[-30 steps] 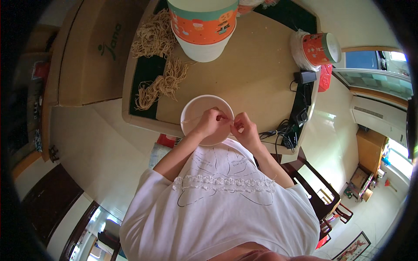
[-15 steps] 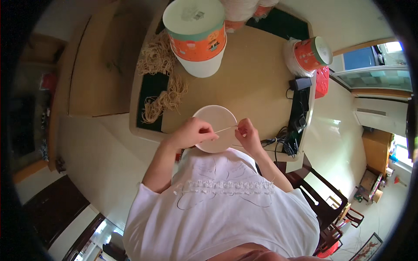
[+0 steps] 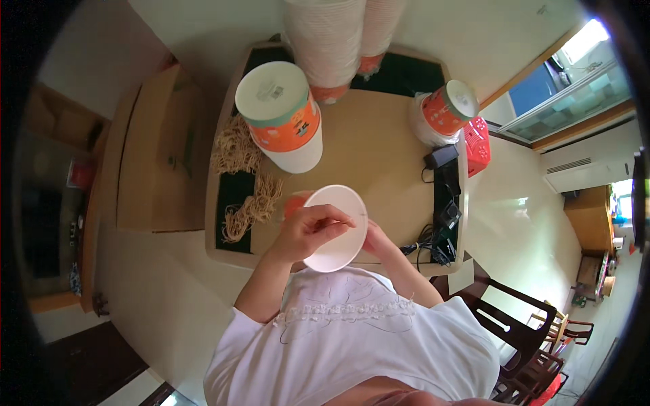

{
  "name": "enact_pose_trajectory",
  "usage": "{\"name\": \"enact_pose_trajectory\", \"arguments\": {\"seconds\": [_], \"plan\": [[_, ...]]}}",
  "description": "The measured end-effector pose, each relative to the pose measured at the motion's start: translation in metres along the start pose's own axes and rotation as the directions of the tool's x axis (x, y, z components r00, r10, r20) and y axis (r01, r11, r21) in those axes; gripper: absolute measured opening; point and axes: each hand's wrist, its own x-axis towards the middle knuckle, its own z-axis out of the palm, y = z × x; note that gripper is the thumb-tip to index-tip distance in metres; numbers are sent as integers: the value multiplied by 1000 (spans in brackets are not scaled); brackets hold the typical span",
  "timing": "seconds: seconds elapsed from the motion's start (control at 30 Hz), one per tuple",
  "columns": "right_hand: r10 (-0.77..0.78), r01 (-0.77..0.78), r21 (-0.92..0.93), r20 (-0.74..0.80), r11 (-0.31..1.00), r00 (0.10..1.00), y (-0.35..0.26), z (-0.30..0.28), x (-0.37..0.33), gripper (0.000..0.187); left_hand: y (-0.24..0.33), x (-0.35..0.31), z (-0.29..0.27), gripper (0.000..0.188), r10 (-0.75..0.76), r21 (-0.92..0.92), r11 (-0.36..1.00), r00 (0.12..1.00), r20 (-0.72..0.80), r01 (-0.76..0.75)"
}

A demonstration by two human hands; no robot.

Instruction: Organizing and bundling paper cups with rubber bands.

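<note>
Close in front of the shirt (image 3: 352, 338), a white-lined bucket (image 3: 335, 247) sits tilted, its mouth toward the viewer, between the two hands at the near edge of the table (image 3: 212, 216). The left hand (image 3: 305, 233) crosses its left rim, thumb and forefinger drawn nearly together over the opening; whether anything thin is pinched there, I cannot tell. The right hand (image 3: 377, 240) is at the bucket's right side, outside the mouth, its fingers partly hidden behind the wall, so I cannot tell how firmly it grips. Beyond the left hand lies a twine bundle (image 3: 254, 206), with a second bunch of twine (image 3: 233, 152) beside a tall orange-and-white bucket stack (image 3: 288, 132). Further out are a plastic-wrapped stack (image 3: 325, 47), a smaller orange stack (image 3: 443, 111), a black adapter (image 3: 441, 156) and tangled cables (image 3: 426, 243).
</note>
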Motion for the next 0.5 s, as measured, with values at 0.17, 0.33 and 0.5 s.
{"name": "enact_pose_trajectory", "arguments": {"seconds": [0.17, 0.33, 0.5], "plan": [[-76, 83, -87, 90, 993, 993, 5, -7, 10, 36, -15, -1, 5, 10, -33, -306, 952, 998, -53, 15], [-91, 66, 189, 126, 980, 988, -31, 15, -11, 26, -7, 3, 5, 14, -172, -377, 915, 984, -47, 142], [-106, 95, 93, 123, 991, 987, -43, -8, -8, 18, 13, 1, 6, 20, -104, -310, 947, 994, -34, 89]]}}
